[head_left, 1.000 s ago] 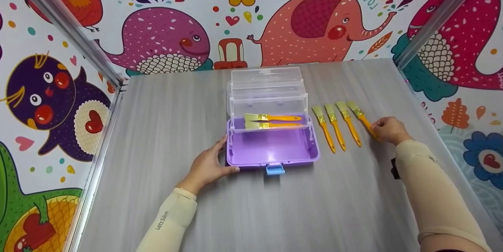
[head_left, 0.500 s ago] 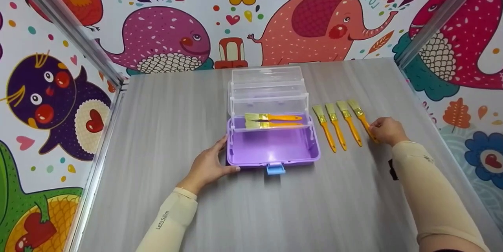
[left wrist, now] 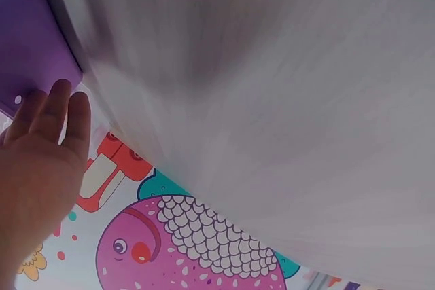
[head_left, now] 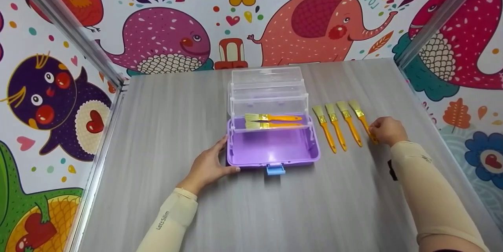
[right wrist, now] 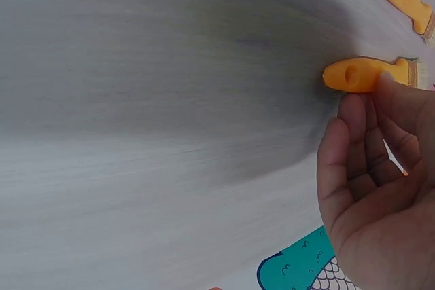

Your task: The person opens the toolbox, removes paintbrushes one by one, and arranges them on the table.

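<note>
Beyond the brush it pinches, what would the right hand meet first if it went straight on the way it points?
Probably the neighbouring brush, just left of the pinched brush, though depth ahead of the right hand is unclear.

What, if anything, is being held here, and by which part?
The right hand pinches the rightmost brush by its orange handle. The left hand only touches the purple box.

Head view looks forward and down across the table (head_left: 165,118); wrist views, nearer, face table and wall (left wrist: 190,242); shared with head: box (left wrist: 34,45) (left), brush (right wrist: 350,73) (right).
</note>
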Demonstrator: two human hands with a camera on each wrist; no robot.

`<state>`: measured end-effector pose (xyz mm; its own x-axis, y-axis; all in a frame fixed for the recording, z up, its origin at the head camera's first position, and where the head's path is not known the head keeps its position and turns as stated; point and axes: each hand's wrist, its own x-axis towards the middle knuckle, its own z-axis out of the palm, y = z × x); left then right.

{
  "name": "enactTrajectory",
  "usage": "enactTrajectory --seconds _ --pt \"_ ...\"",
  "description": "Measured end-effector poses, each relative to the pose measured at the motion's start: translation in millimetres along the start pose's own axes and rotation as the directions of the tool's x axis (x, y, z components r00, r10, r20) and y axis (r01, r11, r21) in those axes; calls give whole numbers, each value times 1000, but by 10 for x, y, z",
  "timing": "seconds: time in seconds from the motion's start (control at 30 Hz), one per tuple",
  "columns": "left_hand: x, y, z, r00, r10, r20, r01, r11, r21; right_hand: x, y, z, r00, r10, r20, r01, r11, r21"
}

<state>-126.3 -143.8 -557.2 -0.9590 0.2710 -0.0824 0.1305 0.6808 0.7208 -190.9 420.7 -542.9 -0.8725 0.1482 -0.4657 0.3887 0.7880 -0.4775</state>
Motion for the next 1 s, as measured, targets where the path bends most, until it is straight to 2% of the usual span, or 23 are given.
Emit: enactTrajectory --seconds 0.2,0.43,0.6,0.77,1.0 --pt "-8 3 -2 1000 9 -4 -9 1000 -1 5 5 10 999 -22 -45 20 999 -49" --pt "-1 -9 10 1000 2 -1 -2 1000 4 -19 -18 -8 1000 -10 -24 9 999 -43" --pt "-4 -3 5 1000 -1 3 1 1000 6 -51 -92 -52 997 -55 -58 50 996 -70" --pt "0 5 -1 1000 -13 5 13 1000 8 -68 -301 -122 987 -134 -94 125 988 -93" --pt "3 11 0 1000 -19 6 19 1000 13 -50 -851 -134 941 -302 -150 276 946 -169"
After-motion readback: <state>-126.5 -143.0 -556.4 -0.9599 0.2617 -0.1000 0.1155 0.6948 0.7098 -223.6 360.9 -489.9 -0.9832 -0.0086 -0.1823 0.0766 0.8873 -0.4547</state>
